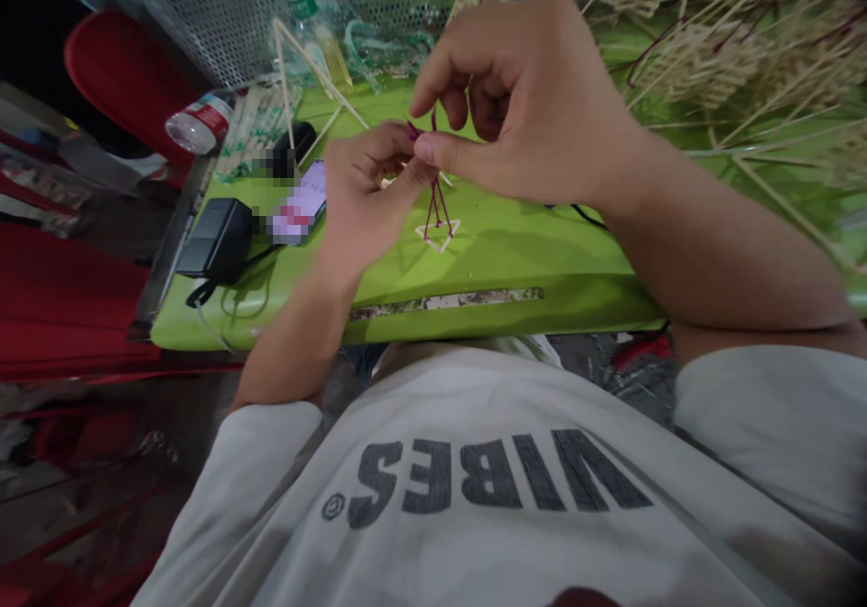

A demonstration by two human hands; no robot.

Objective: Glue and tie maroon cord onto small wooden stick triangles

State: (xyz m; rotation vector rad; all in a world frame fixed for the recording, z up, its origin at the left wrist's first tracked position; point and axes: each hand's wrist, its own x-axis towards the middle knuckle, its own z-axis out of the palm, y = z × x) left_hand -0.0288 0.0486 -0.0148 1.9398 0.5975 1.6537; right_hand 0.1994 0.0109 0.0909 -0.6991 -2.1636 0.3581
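Over the green table (501, 237), my left hand (369, 182) pinches purple string (435, 202) between thumb and fingertips. Below the pinch the strands spread to a small triangle of pale sticks (440, 235), which hangs just above or rests on the table; I cannot tell which. My right hand (521, 101) is at the same spot, its thumb against the left fingertips where short purple ends stick up. The right fingers are curled and the index finger is bent above the string. Whether the right hand grips a strand is hard to make out.
Woven stick pieces with purple string (704, 65) crowd the right side. Left lie a phone (302, 205), a black power adapter (215, 238), wrapped chopsticks (254, 128) and a tipped plastic bottle (199, 124). Another bottle (302, 11) stands before the metal mesh (223, 11).
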